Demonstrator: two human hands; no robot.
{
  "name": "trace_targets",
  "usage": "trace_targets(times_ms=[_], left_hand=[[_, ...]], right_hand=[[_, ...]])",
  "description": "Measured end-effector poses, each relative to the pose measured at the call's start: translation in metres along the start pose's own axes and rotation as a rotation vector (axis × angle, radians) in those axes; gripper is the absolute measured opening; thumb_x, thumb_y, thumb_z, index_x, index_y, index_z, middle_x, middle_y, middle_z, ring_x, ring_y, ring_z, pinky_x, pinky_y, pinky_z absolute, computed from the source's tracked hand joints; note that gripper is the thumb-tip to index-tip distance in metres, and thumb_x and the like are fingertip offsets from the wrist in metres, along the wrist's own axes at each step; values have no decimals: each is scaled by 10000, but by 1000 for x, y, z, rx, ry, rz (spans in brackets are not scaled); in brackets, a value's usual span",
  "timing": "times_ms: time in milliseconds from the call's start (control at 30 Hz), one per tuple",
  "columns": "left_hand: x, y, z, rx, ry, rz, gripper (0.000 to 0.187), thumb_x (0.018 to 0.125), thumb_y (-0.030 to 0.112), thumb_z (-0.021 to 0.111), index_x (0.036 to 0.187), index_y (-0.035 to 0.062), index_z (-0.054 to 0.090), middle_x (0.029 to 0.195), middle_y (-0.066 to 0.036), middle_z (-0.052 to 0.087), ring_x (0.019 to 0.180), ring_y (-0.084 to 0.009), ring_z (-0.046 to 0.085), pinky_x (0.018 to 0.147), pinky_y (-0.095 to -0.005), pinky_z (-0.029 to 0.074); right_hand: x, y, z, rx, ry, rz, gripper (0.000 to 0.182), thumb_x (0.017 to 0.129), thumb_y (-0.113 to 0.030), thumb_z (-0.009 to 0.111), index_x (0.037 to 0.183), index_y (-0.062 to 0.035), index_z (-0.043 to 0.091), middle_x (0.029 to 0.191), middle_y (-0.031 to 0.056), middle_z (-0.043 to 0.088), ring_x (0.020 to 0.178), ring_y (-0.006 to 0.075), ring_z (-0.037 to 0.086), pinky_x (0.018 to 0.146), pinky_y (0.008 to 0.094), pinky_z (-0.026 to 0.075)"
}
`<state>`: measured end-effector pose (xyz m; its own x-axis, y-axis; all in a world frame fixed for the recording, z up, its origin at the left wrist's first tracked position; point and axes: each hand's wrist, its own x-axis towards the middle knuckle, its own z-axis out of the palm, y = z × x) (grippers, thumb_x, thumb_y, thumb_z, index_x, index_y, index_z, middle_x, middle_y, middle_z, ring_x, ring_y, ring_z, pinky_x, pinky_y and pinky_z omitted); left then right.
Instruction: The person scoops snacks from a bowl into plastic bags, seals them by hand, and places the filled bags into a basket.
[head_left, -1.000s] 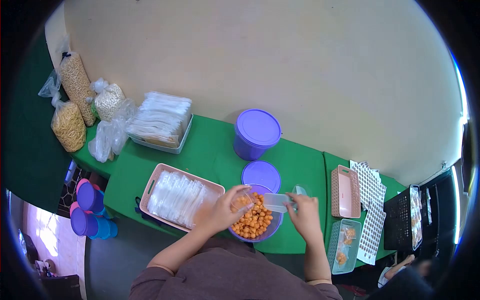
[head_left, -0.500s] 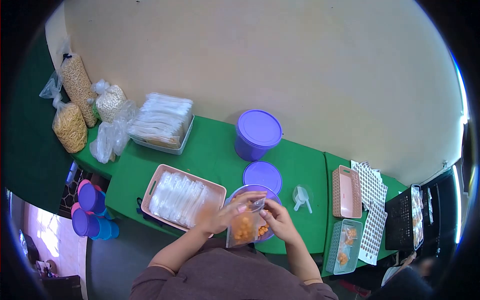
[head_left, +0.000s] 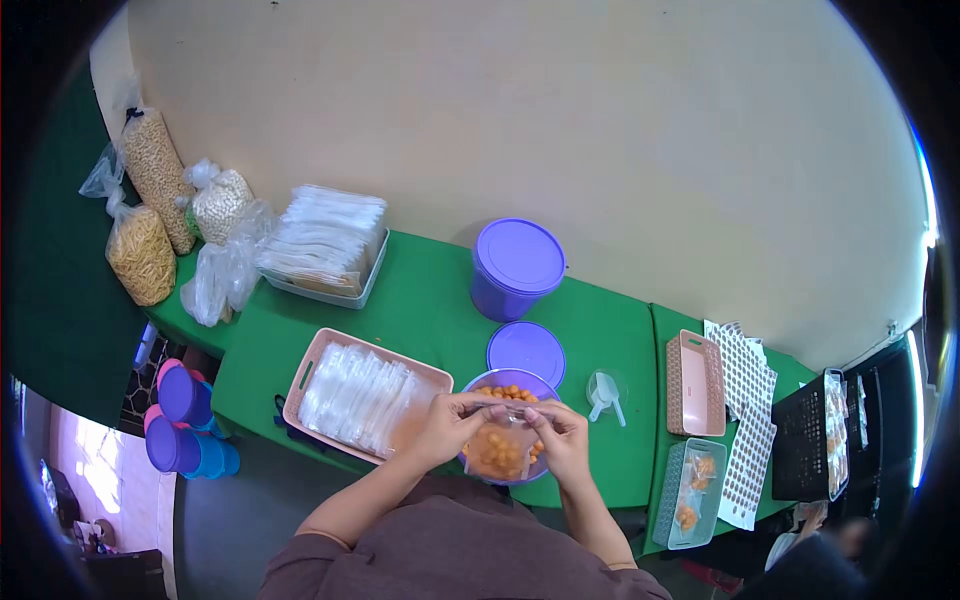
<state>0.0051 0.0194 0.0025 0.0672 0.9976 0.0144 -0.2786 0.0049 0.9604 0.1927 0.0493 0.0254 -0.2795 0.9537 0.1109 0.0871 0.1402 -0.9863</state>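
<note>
Between my two hands hangs a clear plastic bag (head_left: 497, 450) with orange round snacks in its lower part. My left hand (head_left: 448, 428) pinches the bag's top edge at its left side. At the right side of the same edge, the thumb and fingers of my right hand (head_left: 562, 438) are closed on it. Behind and below the bag stands an open purple tub (head_left: 548, 390) of orange snacks, partly hidden by the bag and hands. A round purple lid (head_left: 526, 354) lies just beyond the tub.
A pink basket (head_left: 322, 345) of clear bags stands left; a grey basket (head_left: 375, 270) of packets sits behind. A closed purple tub (head_left: 518, 270) is near the wall. Right are a scoop (head_left: 604, 398), an empty pink basket (head_left: 698, 385) and a teal basket (head_left: 667, 500) with filled bags.
The bag has turned and moved slightly right, from upright and tilted to hanging level over the tub. My hands have moved apart to the two sides of its top edge.
</note>
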Motion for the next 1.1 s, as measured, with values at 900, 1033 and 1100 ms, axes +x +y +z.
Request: trace_targets(times_ms=[900,1033,1100], left_hand=[[-14,-50,-110,864,592,-25,114,827,99,693,894,9,670,876,-134,707,903,-315,675,882,-423,498],[-11,-2,-89,353,560,150,115,893,8,635,993,-19,585,935,-134,695,954,-170,671,836,-285,524],[-14,16,-66,129,491,155,161,868,-27,653,988,-2,550,939,-144,697,935,-196,682,831,-289,527]], right_hand=[[-80,187,-296,-1342,1053,367,612,909,-301,624,1383,22,410,1392,288,420,1294,447,388,1090,499,303],[-18,120,-209,-996,934,0,477,949,-262,578,1327,12,481,1319,223,497,1225,374,457,1038,455,356],[2,66,-140,-783,749,-97,424,962,-236,559,1303,12,509,1282,178,538,1156,300,513,964,390,409]])
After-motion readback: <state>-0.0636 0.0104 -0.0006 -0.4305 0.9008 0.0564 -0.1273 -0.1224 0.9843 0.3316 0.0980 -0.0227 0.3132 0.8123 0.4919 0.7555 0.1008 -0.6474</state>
